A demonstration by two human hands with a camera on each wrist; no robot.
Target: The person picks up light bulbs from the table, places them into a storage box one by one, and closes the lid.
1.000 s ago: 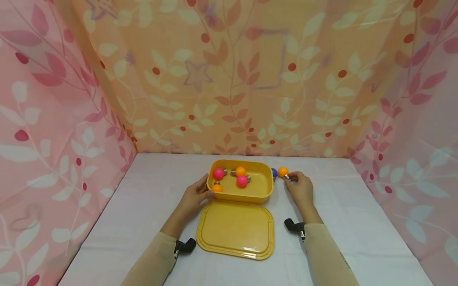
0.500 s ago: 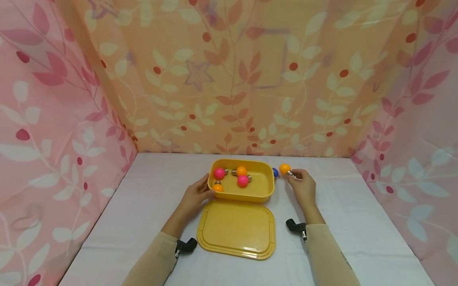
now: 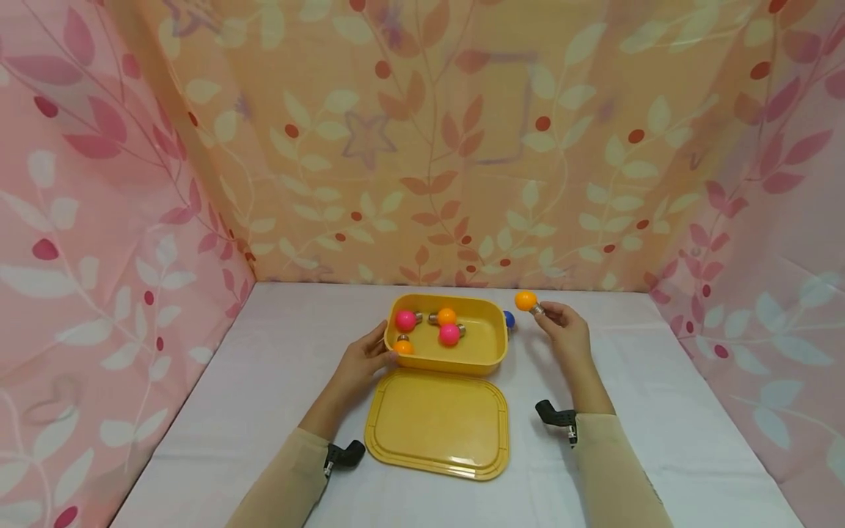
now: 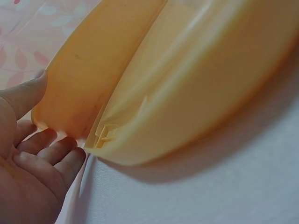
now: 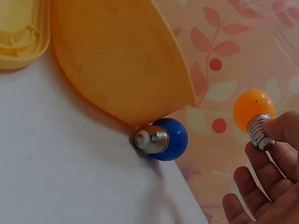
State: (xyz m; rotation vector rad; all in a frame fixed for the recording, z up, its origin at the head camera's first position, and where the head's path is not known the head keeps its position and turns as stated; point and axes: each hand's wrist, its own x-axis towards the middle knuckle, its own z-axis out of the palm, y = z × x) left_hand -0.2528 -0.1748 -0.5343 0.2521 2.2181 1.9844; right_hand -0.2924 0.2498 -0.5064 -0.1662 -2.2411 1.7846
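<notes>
A yellow plastic box (image 3: 478, 343) stands uncovered on the table with pink bulbs (image 3: 405, 320) and orange bulbs (image 3: 447, 317) lying in it. My left hand (image 3: 359, 361) holds the box at its left end, thumb at the front corner and fingers round the side; the left wrist view shows the fingertips touching the box wall (image 4: 79, 84). To the right of the box, my right hand (image 3: 569, 334) pinches the metal screw base of an orange light bulb (image 5: 253, 109) between thumb and fingers, the bulb raised and tilted. Close against the box's right end lies a blue bulb (image 5: 170, 139), partly hidden in the head view.
The yellow lid (image 3: 437, 424) lies flat in front of the box. White cloth (image 3: 264, 352) covers the table. Patterned curtains (image 3: 422, 147) stand behind and on both sides. Each wrist carries a small black camera mount (image 3: 556, 414).
My right hand has lifted the orange bulb off the table beside the blue bulb and drawn back slightly to the right. The left hand stays on the box.
</notes>
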